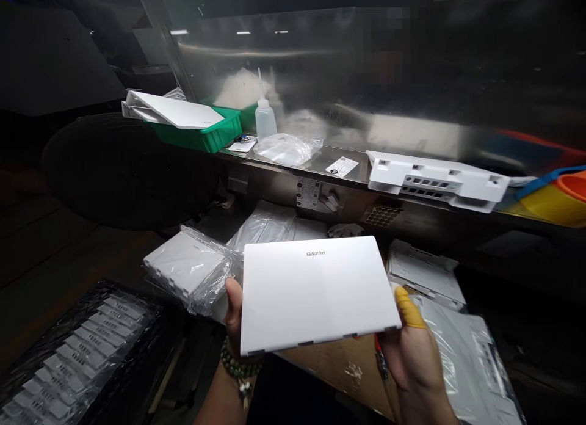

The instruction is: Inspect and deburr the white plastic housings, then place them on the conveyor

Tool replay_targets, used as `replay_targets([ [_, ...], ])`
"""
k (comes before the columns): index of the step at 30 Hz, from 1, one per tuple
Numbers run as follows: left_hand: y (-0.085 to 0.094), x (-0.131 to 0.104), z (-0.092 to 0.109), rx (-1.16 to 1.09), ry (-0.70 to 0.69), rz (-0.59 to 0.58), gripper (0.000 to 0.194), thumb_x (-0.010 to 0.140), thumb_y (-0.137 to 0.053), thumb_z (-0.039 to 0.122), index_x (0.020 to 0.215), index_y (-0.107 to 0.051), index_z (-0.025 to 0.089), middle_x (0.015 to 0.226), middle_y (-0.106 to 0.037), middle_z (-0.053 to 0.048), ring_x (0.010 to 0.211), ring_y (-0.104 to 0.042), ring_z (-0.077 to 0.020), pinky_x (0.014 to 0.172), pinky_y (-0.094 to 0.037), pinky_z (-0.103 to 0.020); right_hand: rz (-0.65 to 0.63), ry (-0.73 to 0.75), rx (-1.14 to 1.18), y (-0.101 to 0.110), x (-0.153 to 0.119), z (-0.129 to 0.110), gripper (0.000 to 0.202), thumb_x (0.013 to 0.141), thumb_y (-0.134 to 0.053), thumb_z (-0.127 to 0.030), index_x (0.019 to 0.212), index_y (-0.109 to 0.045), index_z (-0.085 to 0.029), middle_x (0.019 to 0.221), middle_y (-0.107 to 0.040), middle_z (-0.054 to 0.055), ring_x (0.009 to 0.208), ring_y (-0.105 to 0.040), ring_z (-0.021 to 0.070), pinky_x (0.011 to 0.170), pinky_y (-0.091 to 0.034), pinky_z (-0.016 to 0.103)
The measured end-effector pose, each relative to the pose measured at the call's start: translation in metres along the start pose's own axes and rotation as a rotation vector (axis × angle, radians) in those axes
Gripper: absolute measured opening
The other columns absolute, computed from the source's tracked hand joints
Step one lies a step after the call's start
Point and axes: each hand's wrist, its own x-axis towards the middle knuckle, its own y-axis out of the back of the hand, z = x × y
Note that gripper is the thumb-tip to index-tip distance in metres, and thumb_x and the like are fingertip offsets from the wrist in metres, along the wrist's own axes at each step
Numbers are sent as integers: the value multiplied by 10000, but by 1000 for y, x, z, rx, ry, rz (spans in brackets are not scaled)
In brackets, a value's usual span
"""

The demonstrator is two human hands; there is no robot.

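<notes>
A flat white plastic cover with "HUAWEI" printed upside down near its far edge is held up in front of me. My left hand grips its left edge, thumb upright against the side and a beaded bracelet on the wrist. On the right edge, my right hand is closed, its thumb in a yellow finger cot. The fingers beneath the cover are hidden. Left of it lies a similar white housing in clear plastic wrap. Below is a brown cardboard surface.
On the metal shelf stand a green bin with white panels, a squeeze bottle, a plastic bag and a white slotted housing. Wrapped panels lie at right. Several bagged parts fill a black-lined container at lower left.
</notes>
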Motion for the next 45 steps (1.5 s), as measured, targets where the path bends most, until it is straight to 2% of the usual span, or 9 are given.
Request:
replay_targets([
  [6, 9, 0, -4, -5, -46, 158, 844, 757, -601, 833, 1355, -637, 239, 1267, -740, -154, 1336, -572, -432, 993, -563, -544, 49, 45, -5, -4, -7, 5, 372, 872, -720, -496, 1131, -740, -229, 989, -796, -11, 757, -728, 184, 699, -604, 309],
  [12, 7, -3, 0, -6, 29, -86, 863, 756, -591, 844, 1412, -583, 283, 1440, -641, -138, 1435, -477, -402, 1084, -486, -545, 18, 103, -53, -3, -14, 6, 389, 851, -742, -435, 1187, -712, -241, 1036, -787, -2, 793, -728, 190, 664, -590, 290],
  [15, 15, 1, 9, 16, 33, -112, 855, 741, -676, 781, 1420, -577, 271, 1412, -660, -154, 1399, -518, -414, 1060, -506, -552, 6, 147, -97, -1, -16, 5, 364, 902, -686, -496, 1156, -687, -236, 1029, -767, 13, 834, -714, 198, 660, -573, 287],
  [20, 23, 13, 28, 373, -38, 159, 499, 662, -926, 265, 1116, -758, 146, 1015, -810, -159, 966, -772, -367, 697, -646, -330, -50, 418, -349, 17, -6, 2, 309, 961, -623, -499, 1125, -639, -237, 965, -739, 25, 744, -657, 165, 645, -533, 272],
  [24, 17, 11, 30, 471, -183, 298, 317, 574, -881, -36, 803, -801, 168, 775, -808, -66, 778, -792, -286, 637, -641, -251, 5, 586, -343, 27, 0, -12, 285, 970, -632, -470, 1144, -580, -251, 1036, -752, 35, 784, -662, 140, 736, -558, 276],
  [28, 6, 5, 31, 1030, -468, -19, 224, 645, -906, 121, 822, -843, 243, 884, -834, -52, 885, -791, -264, 841, -640, -274, -117, 338, -142, 22, -9, -29, 309, 1004, -523, -537, 1057, -567, -235, 1113, -760, 65, 462, -573, 90, 405, -472, 239],
  [31, 2, 5, 33, 1272, -541, -249, 145, 791, -834, 266, 931, -847, 299, 976, -836, -45, 1015, -777, -288, 970, -610, -373, -222, 84, -15, 14, -16, -31, 427, 954, -564, -604, 1014, -623, -185, 956, -785, 90, 431, -621, 133, 378, -509, 264],
  [38, -9, 6, 29, 1238, -526, -380, 138, 839, -806, 288, 971, -837, 314, 953, -837, -31, 1069, -761, -309, 1114, -507, -514, -110, 23, 102, 8, -17, -26, 443, 800, -774, -572, 814, -746, -130, 762, -782, 96, 623, -742, 208, 566, -632, 291],
  [45, -12, 1, 28, 1207, -493, -400, 109, 856, -785, 355, 924, -843, 293, 895, -833, -46, 830, -787, -282, 1195, -364, -599, -114, -21, 117, 15, -15, -23, 462, 829, -718, -578, 723, -755, -130, 687, -727, 67, 571, -675, 170, 548, -598, 275],
])
